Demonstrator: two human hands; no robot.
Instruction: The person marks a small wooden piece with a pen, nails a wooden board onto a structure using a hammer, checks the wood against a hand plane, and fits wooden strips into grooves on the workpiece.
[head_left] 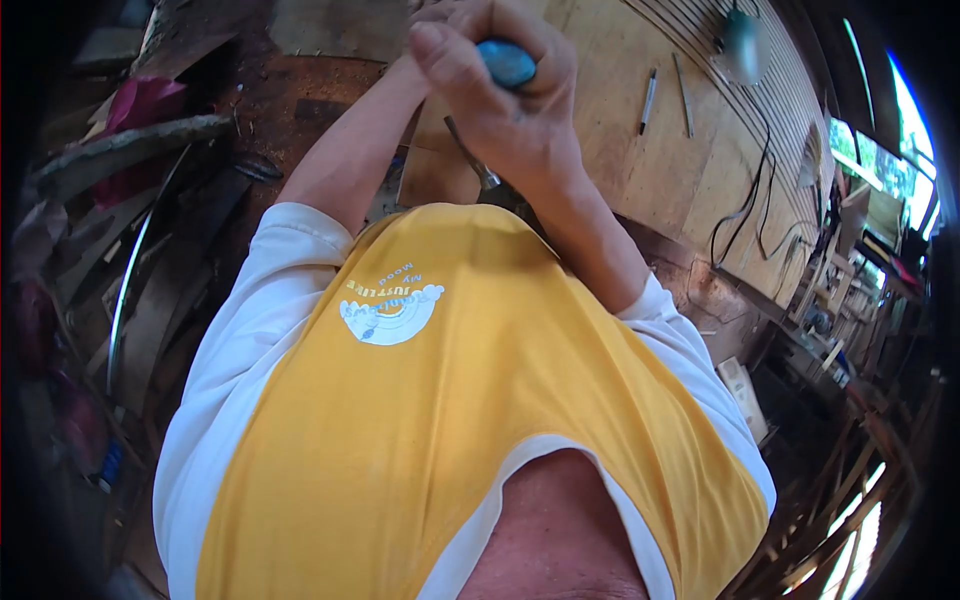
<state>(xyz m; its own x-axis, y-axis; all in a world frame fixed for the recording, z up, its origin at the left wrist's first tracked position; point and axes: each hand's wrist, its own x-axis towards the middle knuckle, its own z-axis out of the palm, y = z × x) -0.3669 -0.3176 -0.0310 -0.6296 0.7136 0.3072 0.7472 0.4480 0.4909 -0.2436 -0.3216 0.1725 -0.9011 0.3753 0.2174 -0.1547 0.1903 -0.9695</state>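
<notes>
My right hand (515,115) is closed around a tool with a blue rounded handle (507,63); the handle's end shows between thumb and fingers, and the rest is hidden. My left hand (432,12) lies just beyond it at the top edge, mostly covered by the right hand and cut off by the frame, its fingers hidden. Below both hands, a dark shaft with a shiny metal end (487,178) rests by the workbench edge. To the right, a pen-like marker (648,102) and a thin rod (684,95) lie on the wooden workbench (620,170).
A blurred green object (742,47) stands on the bench's ribbed far right part, with black cables (750,200) nearby. Wood scraps (130,150), a purple-red cloth or bag (145,103) and a thin metal strip (135,270) clutter the left side. Timber pieces (850,430) fill the right.
</notes>
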